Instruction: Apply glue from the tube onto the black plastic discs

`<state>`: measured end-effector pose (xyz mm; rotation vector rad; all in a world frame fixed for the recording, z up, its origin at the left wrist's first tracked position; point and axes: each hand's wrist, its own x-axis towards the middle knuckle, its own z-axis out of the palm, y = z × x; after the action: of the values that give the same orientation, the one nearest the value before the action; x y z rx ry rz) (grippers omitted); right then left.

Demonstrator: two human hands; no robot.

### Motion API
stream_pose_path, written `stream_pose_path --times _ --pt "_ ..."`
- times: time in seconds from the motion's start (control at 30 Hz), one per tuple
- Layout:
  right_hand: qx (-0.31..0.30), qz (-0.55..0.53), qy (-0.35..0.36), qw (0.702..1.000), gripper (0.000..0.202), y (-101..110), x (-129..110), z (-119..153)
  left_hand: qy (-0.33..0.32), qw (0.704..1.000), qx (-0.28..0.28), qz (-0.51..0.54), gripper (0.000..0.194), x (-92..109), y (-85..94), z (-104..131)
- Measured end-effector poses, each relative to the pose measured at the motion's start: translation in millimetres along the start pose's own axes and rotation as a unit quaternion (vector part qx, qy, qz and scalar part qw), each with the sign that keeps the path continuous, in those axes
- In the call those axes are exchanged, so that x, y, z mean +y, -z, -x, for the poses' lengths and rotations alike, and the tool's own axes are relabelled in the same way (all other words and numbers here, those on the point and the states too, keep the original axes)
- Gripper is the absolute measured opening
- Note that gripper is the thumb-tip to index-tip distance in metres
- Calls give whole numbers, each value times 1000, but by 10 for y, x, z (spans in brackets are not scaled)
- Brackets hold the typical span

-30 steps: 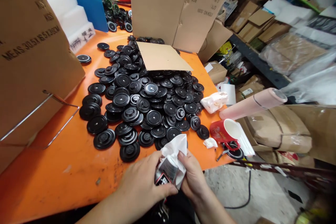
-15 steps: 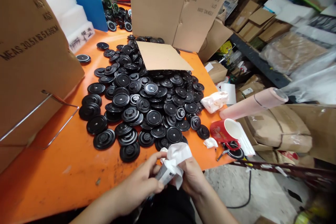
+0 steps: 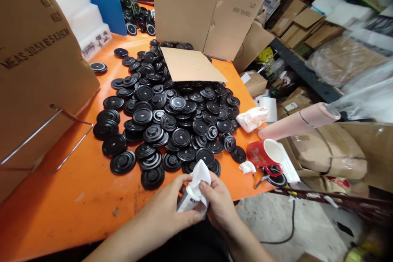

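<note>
At the table's near edge, my left hand is closed around a small white bottle with dark print on its side. My right hand pinches a white tissue against the bottle's top, with the thumb pressed on it. The tissue's peak sticks up between both hands, and part of it hangs down beside the bottle. Just beyond my hands spreads a large heap of black round discs with stepped rims. Fingers on the far side of the bottle are partly hidden.
A cardboard sheet lies on the heap. Large cartons stand left and behind. On the orange table's right are a red mug, crumpled tissue, a soft white packet and a pink roll. A bent metal rod juts in at left.
The tissue, spread loosely above the bottle before, is now gathered to a peak over its top. My right hand has come up and left, its thumb now pressing the tissue.
</note>
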<state>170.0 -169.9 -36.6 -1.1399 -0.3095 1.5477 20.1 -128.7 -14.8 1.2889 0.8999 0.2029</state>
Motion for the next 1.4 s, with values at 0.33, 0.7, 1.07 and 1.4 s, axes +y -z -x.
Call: stream_pose_path --times 0.33,0.7,1.07,1.4 --pt "-75 2 -64 995 31 57 -82 -36 -37 996 -31 71 77 -141 3 -14" --pt "12 102 42 994 24 178 41 -29 0 990 57 -126 71 96 -26 48" --pt "1 100 11 995 25 168 28 -51 1 987 80 -139 43 83 8 47" --pt "-110 256 66 958 16 371 -14 -85 -25 992 -81 91 44 -56 88 29"
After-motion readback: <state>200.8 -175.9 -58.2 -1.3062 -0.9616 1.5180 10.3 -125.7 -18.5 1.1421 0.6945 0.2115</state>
